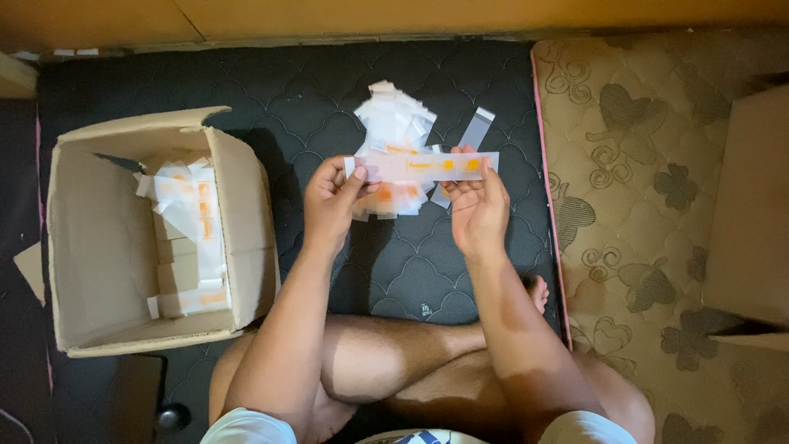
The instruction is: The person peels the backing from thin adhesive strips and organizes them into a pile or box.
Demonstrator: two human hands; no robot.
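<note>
I hold a long clear plastic sleeve (423,165) with orange pieces inside, stretched level between both hands. My left hand (331,201) pinches its left end with thumb and fingers. My right hand (477,210) grips its right end. Just beyond and under the sleeve lies a loose pile of similar clear packets (393,123) on the dark quilted mat (329,107). One empty clear sleeve (475,127) lies at the pile's right edge.
An open cardboard box (99,247) at my left holds several filled packets (189,238). A beige patterned mattress (641,205) lies to the right, with another cardboard box (752,214) on it. My crossed legs (394,362) are below my hands.
</note>
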